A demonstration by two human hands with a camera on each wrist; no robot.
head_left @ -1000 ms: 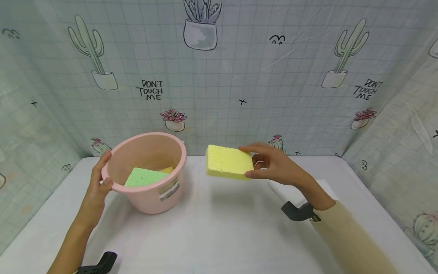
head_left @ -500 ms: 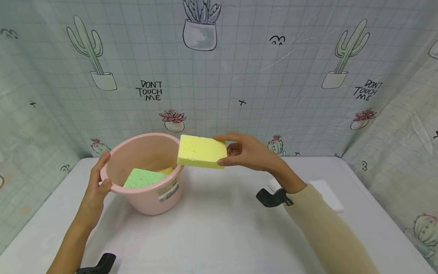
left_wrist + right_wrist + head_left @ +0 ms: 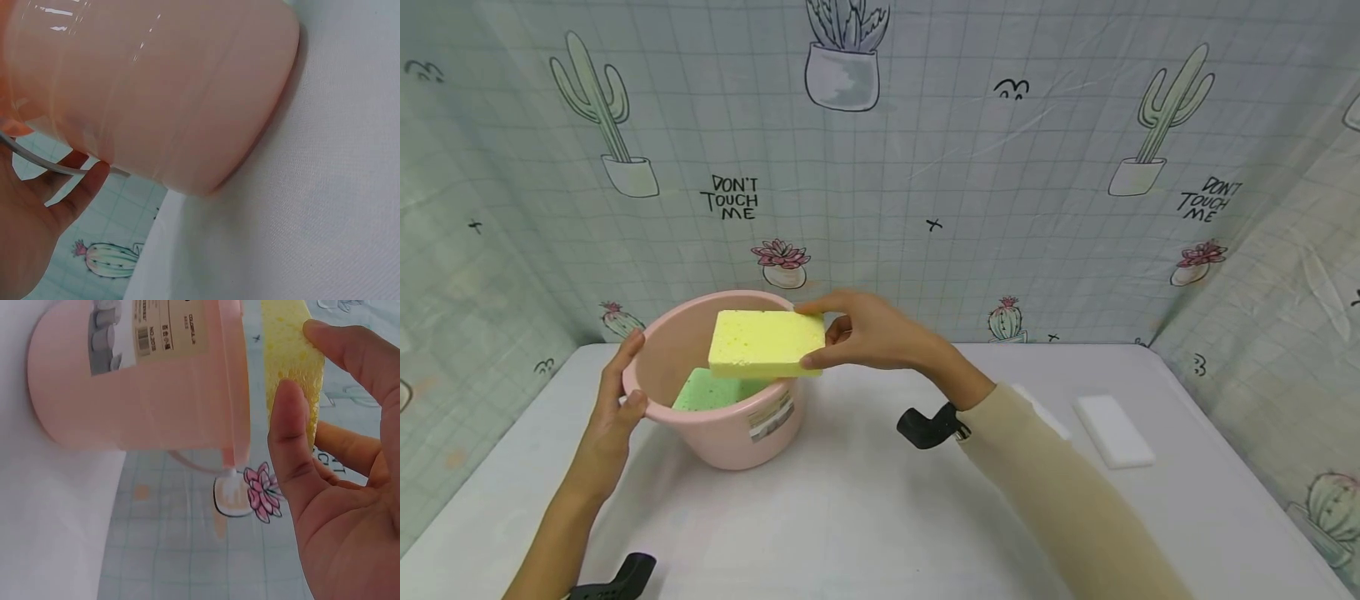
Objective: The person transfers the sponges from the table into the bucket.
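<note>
A pink plastic bucket (image 3: 730,433) stands on the white table, and a green sponge (image 3: 711,390) lies inside it. My left hand (image 3: 606,417) holds the bucket's left rim, thumb in front and fingers along the outside. Between thumb and fingers of my right hand (image 3: 880,333) is a thick yellow sponge (image 3: 767,342), pinched by its right end. It hovers over the bucket's opening and hides part of the inside. In the right wrist view, the yellow sponge (image 3: 292,356) is just above the bucket's rim, with a gap between them.
Two white pads lie on the right of the table (image 3: 865,517): one white pad (image 3: 1114,431) in full view, the other partly behind the right sleeve (image 3: 1060,492). A cactus-printed curtain (image 3: 880,167) hangs behind and at both sides.
My right hand has carried the yellow sponge leftward, from beside the bucket to over its opening. White pads on the right have come into fuller view. The left hand and bucket have stayed put.
</note>
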